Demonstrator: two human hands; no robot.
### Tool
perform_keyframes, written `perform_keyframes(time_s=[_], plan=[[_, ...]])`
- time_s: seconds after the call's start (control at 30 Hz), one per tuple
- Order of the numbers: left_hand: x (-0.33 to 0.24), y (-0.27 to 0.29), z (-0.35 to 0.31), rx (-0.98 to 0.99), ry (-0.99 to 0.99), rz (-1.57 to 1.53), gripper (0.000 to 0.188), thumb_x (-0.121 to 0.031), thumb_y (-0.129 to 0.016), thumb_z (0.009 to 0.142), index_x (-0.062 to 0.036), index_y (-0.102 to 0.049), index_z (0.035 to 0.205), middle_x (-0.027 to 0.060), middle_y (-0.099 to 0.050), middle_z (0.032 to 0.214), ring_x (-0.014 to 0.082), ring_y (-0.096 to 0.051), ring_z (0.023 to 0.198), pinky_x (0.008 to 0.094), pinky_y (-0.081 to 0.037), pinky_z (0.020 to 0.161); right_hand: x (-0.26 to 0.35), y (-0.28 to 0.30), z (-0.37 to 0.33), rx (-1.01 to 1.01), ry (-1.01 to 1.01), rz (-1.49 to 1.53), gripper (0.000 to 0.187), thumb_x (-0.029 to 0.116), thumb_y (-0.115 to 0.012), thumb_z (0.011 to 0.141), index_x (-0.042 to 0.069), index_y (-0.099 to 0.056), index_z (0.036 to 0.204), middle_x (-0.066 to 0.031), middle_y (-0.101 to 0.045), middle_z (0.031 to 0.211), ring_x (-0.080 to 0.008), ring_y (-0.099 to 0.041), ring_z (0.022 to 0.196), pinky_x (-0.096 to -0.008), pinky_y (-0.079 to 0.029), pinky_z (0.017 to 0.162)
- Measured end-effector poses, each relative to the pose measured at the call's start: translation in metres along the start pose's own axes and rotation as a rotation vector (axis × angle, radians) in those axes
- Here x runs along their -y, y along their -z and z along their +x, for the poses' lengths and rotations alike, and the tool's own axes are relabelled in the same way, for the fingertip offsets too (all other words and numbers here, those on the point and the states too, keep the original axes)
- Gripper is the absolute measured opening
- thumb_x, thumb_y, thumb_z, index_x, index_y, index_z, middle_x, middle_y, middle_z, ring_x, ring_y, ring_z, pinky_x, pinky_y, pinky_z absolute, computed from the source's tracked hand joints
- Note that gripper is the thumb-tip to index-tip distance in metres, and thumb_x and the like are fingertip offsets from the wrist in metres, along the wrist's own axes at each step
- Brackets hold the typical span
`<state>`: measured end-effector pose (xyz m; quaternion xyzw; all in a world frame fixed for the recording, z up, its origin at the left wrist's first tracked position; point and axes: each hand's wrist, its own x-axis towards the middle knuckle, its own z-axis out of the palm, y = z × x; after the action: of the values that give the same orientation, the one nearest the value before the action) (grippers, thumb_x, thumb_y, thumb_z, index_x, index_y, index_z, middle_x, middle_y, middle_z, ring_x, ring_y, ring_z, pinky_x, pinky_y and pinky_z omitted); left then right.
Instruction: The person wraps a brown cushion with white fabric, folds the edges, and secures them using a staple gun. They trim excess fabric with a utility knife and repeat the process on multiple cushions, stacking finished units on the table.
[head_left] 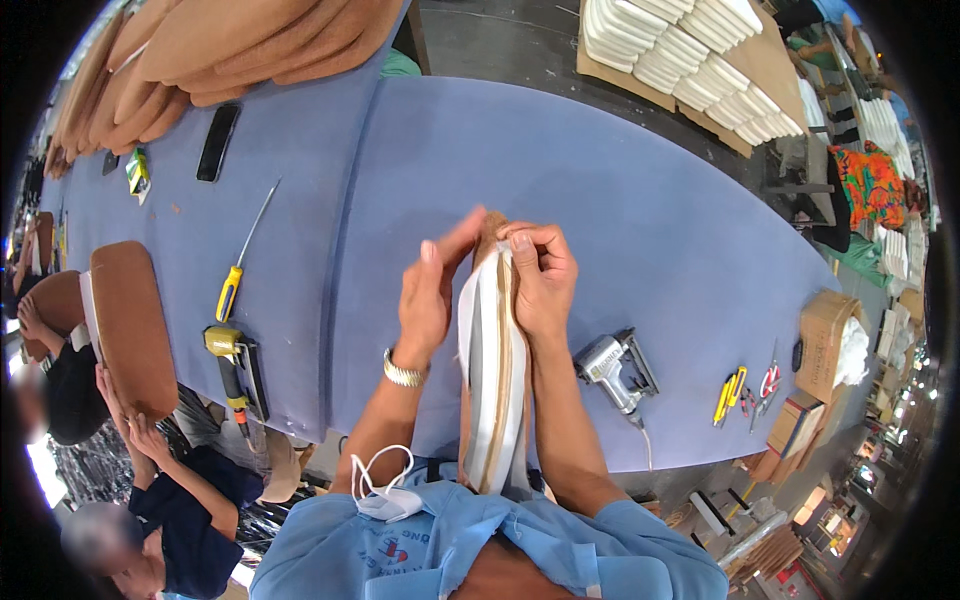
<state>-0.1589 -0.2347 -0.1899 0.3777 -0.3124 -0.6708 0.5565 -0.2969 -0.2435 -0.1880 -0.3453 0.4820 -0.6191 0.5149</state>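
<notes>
Fingers on your right hand pinch the far tip of that long brown fabric piece banded in white and grey! On your left hand they're blurred, thumb apart, contact unclear. The piece reaches back to your light-blue shirt, a silver air-powered gun lying rightward on the blue table.

Centre frame, the fabric piece sat between left hand and right hand, over the table! Right of them lay one staple gun, then pliers, then a carton. Left, a screwdriver lay above a second staple gun; upper left, a phone just below piled cushions.
</notes>
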Motion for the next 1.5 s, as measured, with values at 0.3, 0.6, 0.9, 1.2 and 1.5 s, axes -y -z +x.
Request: perform_keyframes(time_s=[0.3, 0.6, 0.9, 1.2, 1.5], plan=[[0.009, -0.002, 0.067, 0.206, 0.071, 0.147, 0.053, -0.035, -0.035, 0.114, 0.0035, -0.068, 0.129, 0.0139, -0.069, 0.132, 0.0184, -0.068, 0.107, 0.0328, -0.056, 0.095, 0.004, -0.015, 0.02, 0.009, -0.06, 0.04, 0.018, 0.017, -0.066, 0.104, 0.004, -0.059, 0.094, -0.0048, -0.069, 0.09, -0.0072, -0.059, 0.074, -0.0257, -0.048, 0.066], [-0.004, -0.004, 0.056, 0.199, -0.028, 0.31, 0.047, -0.032, -0.039, 0.113, -0.0003, -0.073, 0.123, 0.0153, -0.072, 0.126, 0.0319, -0.058, 0.133, 0.0417, -0.045, 0.111, -0.004, -0.01, -0.003, 0.092, 0.034, 0.269, 0.021, 0.018, -0.065, 0.104, 0.004, -0.054, 0.094, -0.0112, -0.068, 0.096, -0.0098, -0.058, 0.079, -0.0257, -0.048, 0.071], [-0.005, -0.028, 0.032, 0.141, -0.126, 0.503, 0.04, -0.029, -0.046, 0.11, -0.0023, -0.069, 0.128, 0.0121, -0.071, 0.127, 0.0318, -0.054, 0.136, 0.0438, -0.044, 0.109, 0.005, 0.008, -0.018, 0.092, 0.101, 0.256, 0.025, 0.022, -0.067, 0.103, 0.004, -0.054, 0.092, -0.0115, -0.069, 0.094, -0.0109, -0.059, 0.08, -0.0268, -0.049, 0.073], [0.0, -0.044, 0.024, 0.138, -0.165, 0.611, 0.039, -0.017, -0.054, 0.104, -0.0051, -0.059, 0.14, 0.0164, -0.062, 0.134, 0.0311, -0.054, 0.133, 0.042, -0.043, 0.11, 0.011, 0.019, -0.023, 0.024, 0.189, 0.118, 0.017, 0.012, -0.07, 0.099, 0.003, -0.058, 0.09, -0.011, -0.071, 0.097, -0.0147, -0.059, 0.083, -0.0308, -0.049, 0.078], [-0.002, -0.046, 0.023, 0.142, -0.152, 0.635, 0.047, -0.013, -0.056, 0.101, -0.0046, -0.052, 0.147, 0.0156, -0.056, 0.14, 0.0272, -0.053, 0.132, 0.0393, -0.04, 0.113, 0.027, 0.183, -0.107, -0.106, -0.135, -0.809, 0.042, -0.001, -0.073, 0.085, 0.0, -0.062, 0.126, -0.0206, -0.067, 0.13, -0.0324, -0.061, 0.123, -0.0438, -0.047, 0.106]])
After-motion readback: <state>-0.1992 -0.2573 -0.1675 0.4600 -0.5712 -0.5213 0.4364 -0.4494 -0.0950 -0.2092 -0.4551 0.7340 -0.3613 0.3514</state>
